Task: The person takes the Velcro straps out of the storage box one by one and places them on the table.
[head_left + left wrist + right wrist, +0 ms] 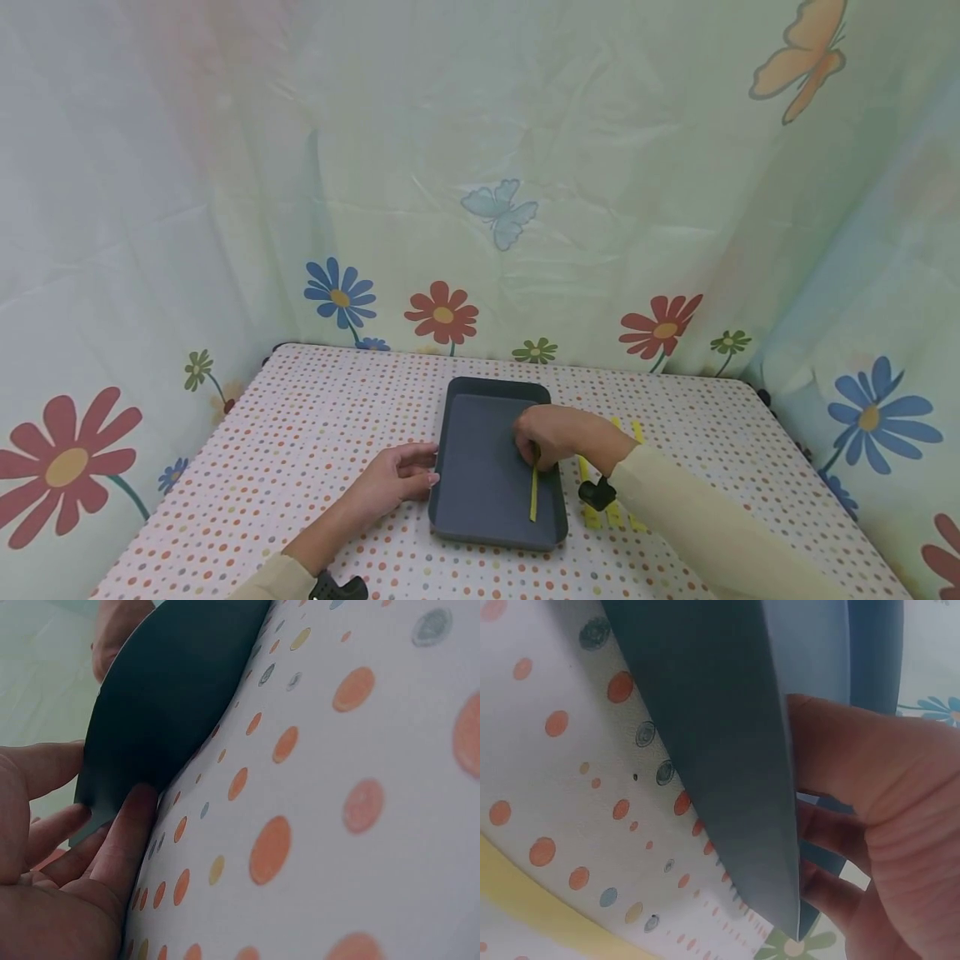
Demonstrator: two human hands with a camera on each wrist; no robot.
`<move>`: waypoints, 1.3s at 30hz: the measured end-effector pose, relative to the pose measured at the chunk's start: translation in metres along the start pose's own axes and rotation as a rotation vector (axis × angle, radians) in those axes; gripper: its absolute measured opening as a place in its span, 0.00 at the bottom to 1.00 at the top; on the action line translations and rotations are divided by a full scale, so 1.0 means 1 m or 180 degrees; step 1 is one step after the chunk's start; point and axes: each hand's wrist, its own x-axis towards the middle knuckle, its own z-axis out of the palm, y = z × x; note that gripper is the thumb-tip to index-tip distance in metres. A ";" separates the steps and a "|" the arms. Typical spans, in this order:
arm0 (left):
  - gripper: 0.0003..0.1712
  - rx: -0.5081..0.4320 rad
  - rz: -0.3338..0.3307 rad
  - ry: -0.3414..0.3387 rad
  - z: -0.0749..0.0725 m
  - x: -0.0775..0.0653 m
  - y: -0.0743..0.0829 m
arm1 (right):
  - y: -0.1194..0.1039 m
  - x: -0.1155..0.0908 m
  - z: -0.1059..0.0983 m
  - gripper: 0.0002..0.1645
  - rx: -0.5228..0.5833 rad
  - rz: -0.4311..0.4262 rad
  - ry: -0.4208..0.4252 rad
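A dark grey rectangular tray [487, 467] lies on the table. Inside it, near the right wall, is a thin yellow strip [533, 498]; my right hand [558, 433] reaches over that wall and pinches the strip's far end. From the right wrist, the tray's side wall [720, 750] hides the strip and the fingertips of the right hand [885, 802]. My left hand [397, 477] rests at the tray's left side, fingers extended. Up close, the fingertips of the left hand [75, 862] touch the outer wall of the tray [165, 690].
Several yellow strips [614, 515] lie on the table right of the tray, partly under the right forearm; one yellow strip [547, 907] shows beside the tray in the right wrist view. A dotted cloth [360, 400] covers the table. Printed curtains [495, 125] surround it.
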 end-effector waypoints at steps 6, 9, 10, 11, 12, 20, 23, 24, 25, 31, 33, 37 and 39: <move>0.37 -0.0032 -0.0028 0.0018 0.000 -0.001 0.001 | 0.001 0.000 -0.002 0.17 0.0106 0.0016 -0.0034; 0.37 -0.0039 -0.0041 0.0021 0.001 -0.001 0.001 | 0.002 0.001 -0.002 0.17 0.0137 0.0038 -0.0058; 0.37 -0.0044 -0.0049 0.0021 0.001 -0.001 0.001 | 0.002 0.001 -0.002 0.17 0.0147 0.0044 -0.0068; 0.37 -0.0045 -0.0055 0.0021 0.001 -0.001 0.001 | 0.002 0.001 -0.002 0.16 0.0154 0.0052 -0.0075; 0.36 -0.0047 -0.0067 0.0022 0.001 -0.001 0.001 | 0.003 0.001 -0.002 0.16 0.0161 0.0057 -0.0079; 0.36 -0.0001 -0.0092 0.0042 0.001 -0.001 0.001 | 0.004 0.001 -0.001 0.13 0.0357 -0.0067 0.0027; 0.36 -0.0018 -0.0063 0.0034 0.001 -0.002 0.002 | 0.005 0.001 -0.003 0.11 0.0400 -0.0179 0.0098; 0.37 -0.0025 -0.0052 0.0031 0.001 -0.002 0.003 | 0.005 0.000 -0.004 0.11 0.0414 -0.0221 0.0126; 0.37 -0.0027 -0.0041 0.0028 0.001 -0.002 0.003 | 0.005 0.000 -0.005 0.10 0.0423 -0.0260 0.0157; 0.36 -0.0044 -0.0009 0.0001 0.000 -0.002 0.003 | 0.005 -0.002 -0.012 0.07 0.0417 -0.0479 0.0374; 0.36 -0.0042 -0.0006 -0.0004 0.000 -0.001 0.002 | 0.005 -0.003 -0.015 0.06 0.0424 -0.0540 0.0434; 0.36 -0.0036 -0.0014 0.0006 0.000 -0.001 0.001 | 0.006 -0.005 -0.018 0.05 0.0473 -0.0560 0.0549; 0.36 -0.0031 -0.0024 0.0018 0.000 -0.001 0.001 | 0.006 -0.005 -0.020 0.05 0.0513 -0.0499 0.0587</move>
